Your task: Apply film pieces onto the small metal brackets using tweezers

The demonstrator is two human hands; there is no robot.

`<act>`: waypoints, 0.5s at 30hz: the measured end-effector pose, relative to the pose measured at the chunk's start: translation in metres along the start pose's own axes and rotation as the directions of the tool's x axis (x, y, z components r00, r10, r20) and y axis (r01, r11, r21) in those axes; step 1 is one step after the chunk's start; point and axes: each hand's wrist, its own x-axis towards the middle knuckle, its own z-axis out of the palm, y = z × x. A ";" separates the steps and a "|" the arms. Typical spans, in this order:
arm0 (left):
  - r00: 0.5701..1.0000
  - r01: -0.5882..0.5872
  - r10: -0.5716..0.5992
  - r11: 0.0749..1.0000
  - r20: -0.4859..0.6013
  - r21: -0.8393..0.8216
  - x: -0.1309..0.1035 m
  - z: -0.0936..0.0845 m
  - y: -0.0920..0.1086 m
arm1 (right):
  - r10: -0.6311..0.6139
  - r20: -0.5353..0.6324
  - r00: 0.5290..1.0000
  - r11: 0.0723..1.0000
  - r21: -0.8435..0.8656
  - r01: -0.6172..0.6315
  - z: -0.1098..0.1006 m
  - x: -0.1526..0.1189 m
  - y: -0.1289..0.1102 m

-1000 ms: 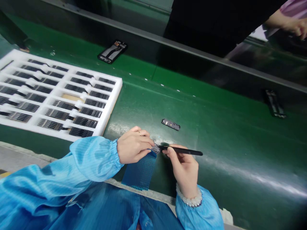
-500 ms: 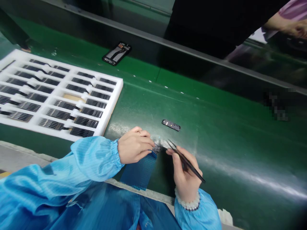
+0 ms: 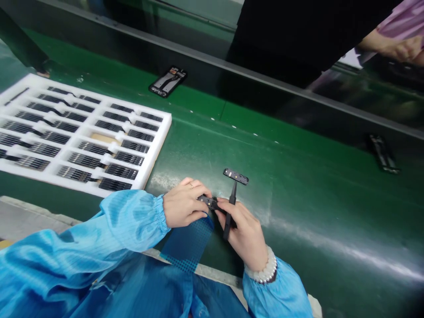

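Observation:
My left hand [image 3: 185, 204] is closed, its fingertips on one end of a small dark phone part [image 3: 208, 202] with gold-coloured contacts. The thumb and finger of my right hand [image 3: 244, 227] pinch near the other end of that part. In the same hand, black tweezers [image 3: 229, 216] stand nearly upright, tips away from me. Just beyond them lies a similar narrow black part [image 3: 236, 176], flat on the green work surface [image 3: 285, 185]. A blue dotted sheet [image 3: 187, 243] extends from under my left fingers to the table edge.
On the left, a white foam tray [image 3: 150, 165] holds several rows of dark strip-like parts. An opened phone body [image 3: 168, 81] lies on the green strip at the back, and another phone-like body [image 3: 382, 152] at the far right. Across the bench are a person's hands [image 3: 402, 48].
My right hand has moved left to the small part, and the tweezers have swung from slanting to nearly upright. More of the dark part shows at my left fingertips. The view has shifted slightly.

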 end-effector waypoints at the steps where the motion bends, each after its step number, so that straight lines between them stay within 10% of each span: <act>1: 1.000 -0.001 0.001 1.000 -0.008 0.003 0.000 0.001 0.000 | -0.005 -0.008 1.000 1.000 -0.028 0.004 -0.001 -0.001 -0.001; 15: 0.999 -0.013 0.014 1.000 -0.038 0.010 0.000 0.005 0.000 | -0.127 0.033 0.991 0.981 -0.141 0.130 -0.031 -0.004 0.017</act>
